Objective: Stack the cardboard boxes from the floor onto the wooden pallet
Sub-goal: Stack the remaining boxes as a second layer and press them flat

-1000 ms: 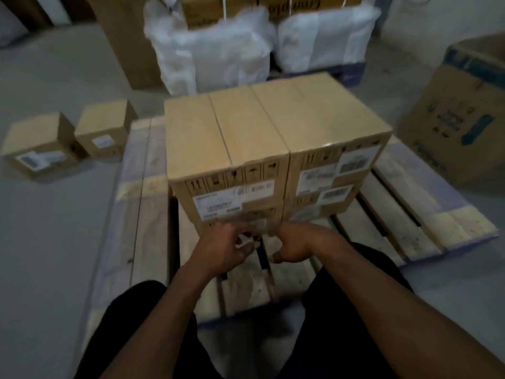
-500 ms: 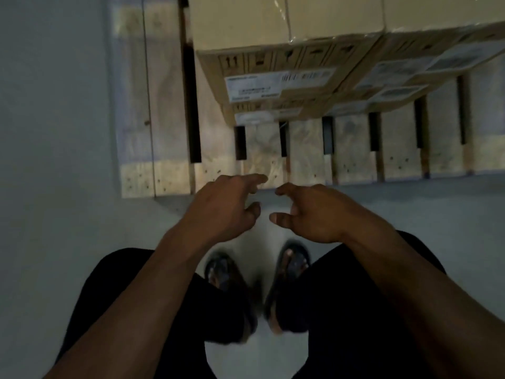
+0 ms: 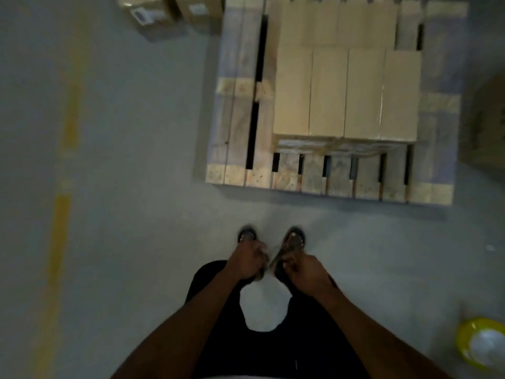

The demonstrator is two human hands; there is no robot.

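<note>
I look straight down from standing height. The wooden pallet [image 3: 235,119] lies on the grey floor ahead and to the right. Several tan cardboard boxes [image 3: 345,91] sit side by side on it, stacked in layers. Two more small cardboard boxes [image 3: 147,12] [image 3: 199,6] rest on the floor past the pallet's far left corner. My left hand [image 3: 247,262] and my right hand [image 3: 306,272] hang close together above my feet, well short of the pallet. Both have their fingers curled in and hold nothing.
A worn yellow line [image 3: 61,214] runs along the floor on the left. A yellow, bowl-like object [image 3: 481,346] lies at the bottom right. A large brown carton [image 3: 489,119] stands just past the pallet's right side. My sandalled feet [image 3: 293,239] point at the pallet.
I have risen and backed off from the pallet, so the view now looks down from higher up. Both hands pulled away from the boxes and their fingers curled in.
</note>
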